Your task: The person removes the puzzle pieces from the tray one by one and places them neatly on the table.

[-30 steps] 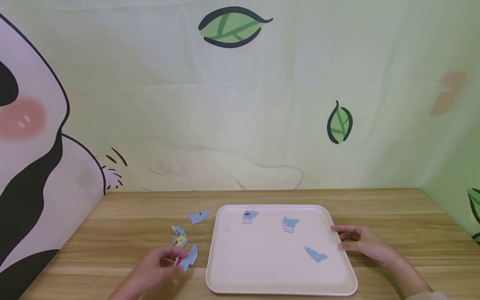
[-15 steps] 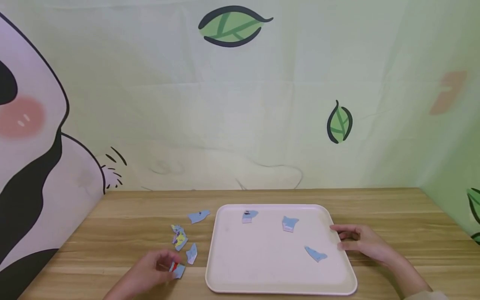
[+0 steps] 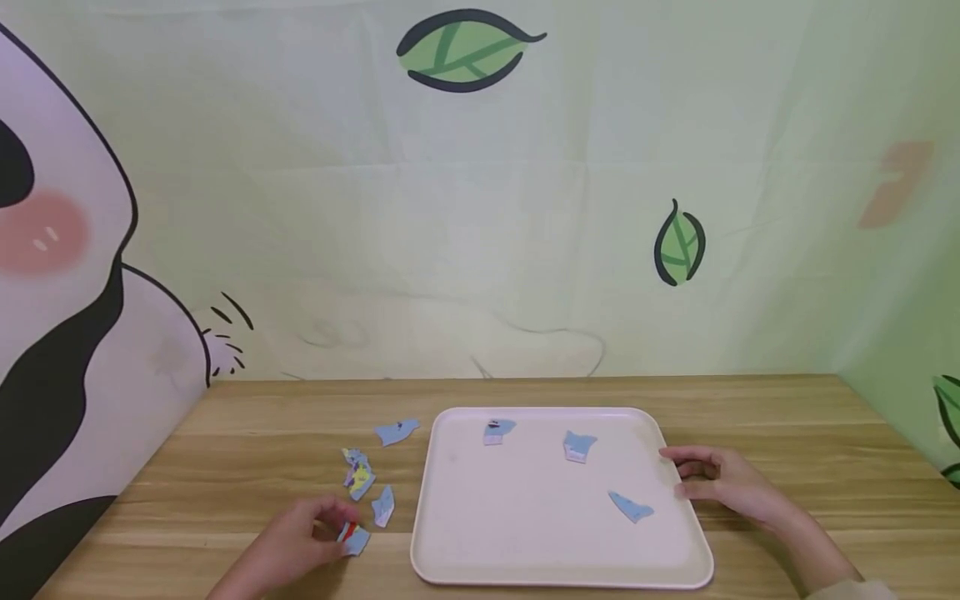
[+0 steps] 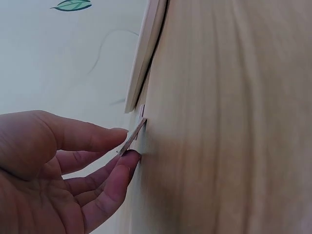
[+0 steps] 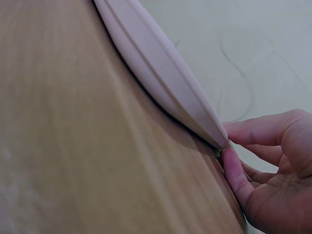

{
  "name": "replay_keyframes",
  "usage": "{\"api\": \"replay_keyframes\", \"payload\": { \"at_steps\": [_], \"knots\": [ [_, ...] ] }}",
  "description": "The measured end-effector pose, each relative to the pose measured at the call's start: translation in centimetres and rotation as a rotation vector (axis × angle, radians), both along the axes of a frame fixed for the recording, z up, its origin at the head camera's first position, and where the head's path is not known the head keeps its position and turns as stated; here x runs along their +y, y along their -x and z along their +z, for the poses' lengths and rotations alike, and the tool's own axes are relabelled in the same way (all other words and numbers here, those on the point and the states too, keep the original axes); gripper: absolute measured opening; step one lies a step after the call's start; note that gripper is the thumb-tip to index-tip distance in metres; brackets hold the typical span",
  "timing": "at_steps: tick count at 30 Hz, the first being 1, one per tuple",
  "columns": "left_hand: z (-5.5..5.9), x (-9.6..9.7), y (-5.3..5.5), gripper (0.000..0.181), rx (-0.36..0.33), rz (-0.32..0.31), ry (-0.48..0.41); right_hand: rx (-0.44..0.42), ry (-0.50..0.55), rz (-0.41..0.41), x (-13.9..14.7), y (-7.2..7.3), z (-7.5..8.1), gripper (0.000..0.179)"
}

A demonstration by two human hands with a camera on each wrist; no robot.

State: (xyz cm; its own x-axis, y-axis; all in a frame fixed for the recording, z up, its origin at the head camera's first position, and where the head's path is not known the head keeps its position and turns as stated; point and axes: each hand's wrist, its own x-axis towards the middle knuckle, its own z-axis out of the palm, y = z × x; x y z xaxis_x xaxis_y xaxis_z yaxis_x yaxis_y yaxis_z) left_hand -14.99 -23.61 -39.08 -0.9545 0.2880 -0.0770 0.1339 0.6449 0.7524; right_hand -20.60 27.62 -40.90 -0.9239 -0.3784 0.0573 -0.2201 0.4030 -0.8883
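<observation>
Currently, the red-and-blue piece (image 3: 356,542) is being held tilted between eight and nine o'clock of the tray (image 3: 525,542); the left hand (image 3: 295,535) is pinching it, thumb and fingers nearly closed. For clean handling, the pinch should be bearing lightly on its edges. The right hand (image 3: 723,482) is pinching the tray at its three o'clock edge. A wood-grain table (image 3: 225,450) is lying beneath; a leaf-printed backdrop (image 3: 525,225) is hanging at twelve.

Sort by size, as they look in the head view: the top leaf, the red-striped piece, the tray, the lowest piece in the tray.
1. Tray
2. Top leaf
3. Red-striped piece and lowest piece: too alike to rank.
</observation>
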Motion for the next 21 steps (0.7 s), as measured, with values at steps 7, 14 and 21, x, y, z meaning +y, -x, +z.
{"api": "replay_keyframes", "payload": {
  "at_steps": [7, 14, 21],
  "knots": [
    [0.3, 0.0, -0.1, 0.027, -0.012, 0.017, 0.006, 0.007, 0.004, 0.003, 0.0, 0.0, -0.1, 0.051],
    [0.9, 0.3, -0.5, 0.026, 0.033, 0.040, 0.006, 0.000, 0.000, 0.003, -0.1, 0.0, 0.0, 0.052],
    [1.3, 2.4, -0.5, 0.029, 0.091, 0.025, -0.053, 0.013, -0.015, -0.002, -0.2, 0.0, 0.1, 0.052]
  ]
}}
